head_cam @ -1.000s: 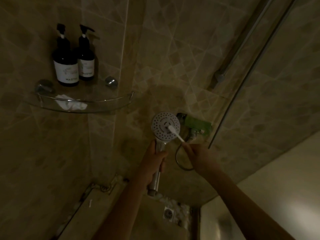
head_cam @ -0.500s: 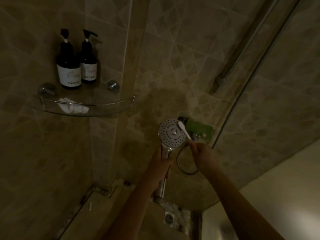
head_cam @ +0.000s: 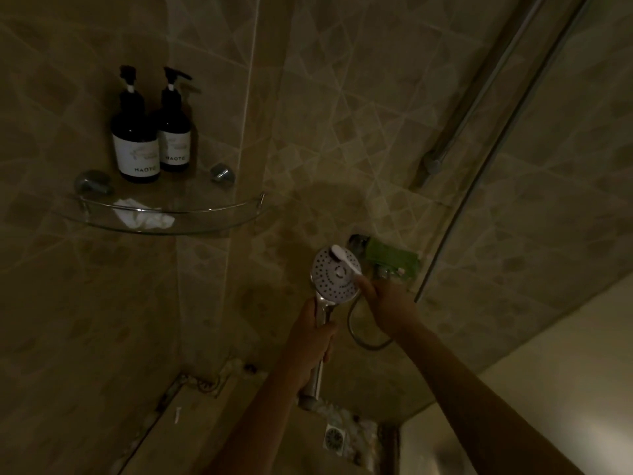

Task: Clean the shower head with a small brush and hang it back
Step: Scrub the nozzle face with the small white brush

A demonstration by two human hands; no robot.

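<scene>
In a dim shower corner, my left hand (head_cam: 310, 341) grips the chrome handle of the shower head (head_cam: 334, 281), whose round white face with its nozzle holes is turned up toward me. My right hand (head_cam: 387, 303) pinches a small white brush (head_cam: 346, 258). The brush lies across the upper right of the face, its head at the top rim. A metal hose (head_cam: 363, 337) loops down behind my right wrist.
A glass corner shelf (head_cam: 191, 228) at the left carries two dark pump bottles (head_cam: 135, 142) and a crumpled white cloth (head_cam: 144, 217). The mixer valve with a green cover (head_cam: 394, 264) sits right behind the shower head. A chrome riser bar (head_cam: 479, 94) and glass door edge run diagonally at right. A floor drain (head_cam: 334, 438) lies below.
The brush head has swept from the middle of the face up to its top rim. My right hand has come closer to the face.
</scene>
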